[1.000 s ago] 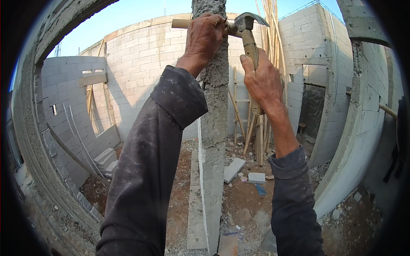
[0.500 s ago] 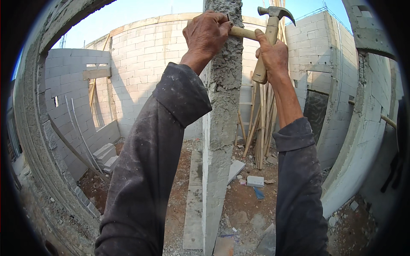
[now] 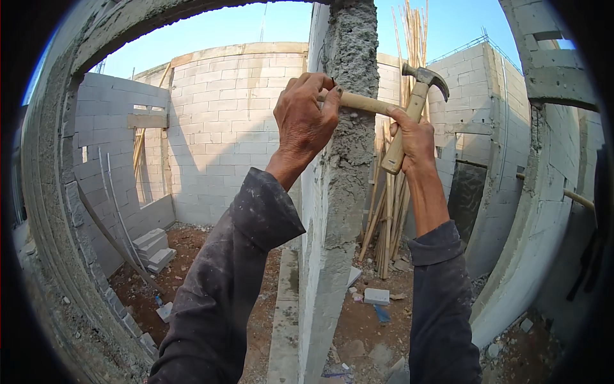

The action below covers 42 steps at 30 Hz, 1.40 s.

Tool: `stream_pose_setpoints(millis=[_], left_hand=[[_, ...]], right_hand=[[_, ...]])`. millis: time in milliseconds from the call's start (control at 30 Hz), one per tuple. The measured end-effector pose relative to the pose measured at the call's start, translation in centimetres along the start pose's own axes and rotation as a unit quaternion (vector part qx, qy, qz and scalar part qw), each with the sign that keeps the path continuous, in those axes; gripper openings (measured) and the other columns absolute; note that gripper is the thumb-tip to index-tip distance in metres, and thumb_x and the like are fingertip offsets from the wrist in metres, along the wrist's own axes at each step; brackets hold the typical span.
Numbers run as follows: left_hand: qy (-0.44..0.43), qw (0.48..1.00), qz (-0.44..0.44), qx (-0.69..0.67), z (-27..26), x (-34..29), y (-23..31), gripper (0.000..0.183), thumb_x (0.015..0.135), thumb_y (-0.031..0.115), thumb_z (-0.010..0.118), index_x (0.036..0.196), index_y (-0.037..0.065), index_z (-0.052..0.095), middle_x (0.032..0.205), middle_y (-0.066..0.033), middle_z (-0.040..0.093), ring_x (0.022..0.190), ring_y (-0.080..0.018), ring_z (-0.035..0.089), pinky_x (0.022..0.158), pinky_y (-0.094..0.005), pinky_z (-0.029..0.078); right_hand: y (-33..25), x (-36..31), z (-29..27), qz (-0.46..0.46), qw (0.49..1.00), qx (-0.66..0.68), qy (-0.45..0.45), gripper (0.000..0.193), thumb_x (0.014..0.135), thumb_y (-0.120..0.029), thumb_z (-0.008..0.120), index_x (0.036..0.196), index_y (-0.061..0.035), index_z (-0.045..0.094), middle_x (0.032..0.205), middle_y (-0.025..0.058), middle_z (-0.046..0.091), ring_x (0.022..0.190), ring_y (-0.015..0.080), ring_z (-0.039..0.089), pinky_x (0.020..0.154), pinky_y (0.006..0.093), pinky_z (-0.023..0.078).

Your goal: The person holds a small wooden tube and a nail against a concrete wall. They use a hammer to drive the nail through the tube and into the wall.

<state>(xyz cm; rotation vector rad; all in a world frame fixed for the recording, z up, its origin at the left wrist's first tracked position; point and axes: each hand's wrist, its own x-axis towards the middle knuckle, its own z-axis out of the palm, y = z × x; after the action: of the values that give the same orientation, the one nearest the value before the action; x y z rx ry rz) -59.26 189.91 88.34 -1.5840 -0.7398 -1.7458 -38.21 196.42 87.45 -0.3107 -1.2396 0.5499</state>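
Across the rough edge of a concrete pillar [image 3: 350, 57], a pale round wooden stick [image 3: 364, 103] lies level. My left hand [image 3: 304, 118] has its fingers closed round the left end of the stick. A small dark thin bit shows at its fingertips, too small to name. My right hand [image 3: 414, 137] grips a claw hammer [image 3: 406, 128] by its wooden handle, head up and claw to the right. The same hand's thumb and fingers meet the stick's right end, which the hammer handle crosses.
Bamboo poles [image 3: 388, 217] lean behind the pillar on the right. A white block [image 3: 377, 296] and rubble lie on the dirt floor. Stacked blocks [image 3: 152, 248] stand at the left, near thin leaning rods [image 3: 115, 205]. Light block walls [image 3: 236, 89] surround the space.
Both hands, the stick and the hammer sit lower in the picture, and the view has tilted upward. The stick now slopes slightly down to the right. My left fingers have shifted on its end.
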Motion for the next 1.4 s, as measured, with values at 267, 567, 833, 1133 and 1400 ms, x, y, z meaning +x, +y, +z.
stream_pose_setpoints(millis=[267,567,833,1133,1400], left_hand=[[0.098,0.988,0.117,0.0,-0.1,7.8,-1.1,0.025,0.099,0.029,0.073,0.107,0.007,0.08,0.096,-0.0081,0.078,0.09,-0.0194,0.069,0.081,-0.037,0.053],[0.044,0.987,0.136,-0.073,1.9,14.4,-2.9,0.019,0.095,0.02,0.077,0.107,0.006,0.081,0.091,-0.0132,0.079,0.081,-0.023,0.077,0.079,-0.0361,0.059],[0.047,0.989,0.141,0.015,2.5,14.5,-4.0,0.024,0.096,0.022,0.074,0.11,0.004,0.078,0.098,-0.02,0.077,0.102,-0.0266,0.07,0.092,-0.0406,0.053],[-0.025,0.991,0.003,-0.131,-0.1,10.1,-4.4,0.029,0.1,0.027,0.072,0.11,0.001,0.077,0.077,0.0008,0.067,0.063,-0.004,0.049,0.055,-0.0237,0.039],[-0.137,0.967,-0.117,-0.179,-1.3,4.1,-5.6,0.03,0.099,0.025,0.073,0.107,-0.003,0.076,0.082,-0.0034,0.068,0.072,-0.0087,0.054,0.064,-0.0273,0.045]], right_hand=[[-3.5,6.8,2.1,-0.047,0.995,0.07,0.05,0.024,0.083,-0.014,0.084,0.094,0.0022,0.07,0.068,0.0053,0.062,0.055,0.0132,0.054,0.052,0.0321,0.043],[-5.4,14.0,3.6,-0.069,0.998,-0.009,0.007,0.032,0.081,-0.015,0.089,0.097,0.0027,0.069,0.072,0.0058,0.065,0.057,0.0122,0.058,0.049,0.0288,0.045],[-4.7,14.4,3.0,-0.054,0.997,-0.007,-0.049,0.038,0.084,-0.016,0.088,0.106,0.0054,0.066,0.072,0.0043,0.065,0.055,0.0096,0.056,0.047,0.026,0.044],[-3.8,9.2,1.0,-0.057,0.995,-0.03,-0.081,0.04,0.082,-0.024,0.089,0.102,0.0041,0.069,0.07,0.0041,0.064,0.055,0.0093,0.055,0.047,0.0254,0.042],[-1.1,4.2,-0.4,-0.049,0.994,-0.071,-0.071,0.034,0.086,-0.024,0.087,0.097,0.0014,0.067,0.065,0.0023,0.061,0.051,0.0077,0.052,0.044,0.0243,0.04]])
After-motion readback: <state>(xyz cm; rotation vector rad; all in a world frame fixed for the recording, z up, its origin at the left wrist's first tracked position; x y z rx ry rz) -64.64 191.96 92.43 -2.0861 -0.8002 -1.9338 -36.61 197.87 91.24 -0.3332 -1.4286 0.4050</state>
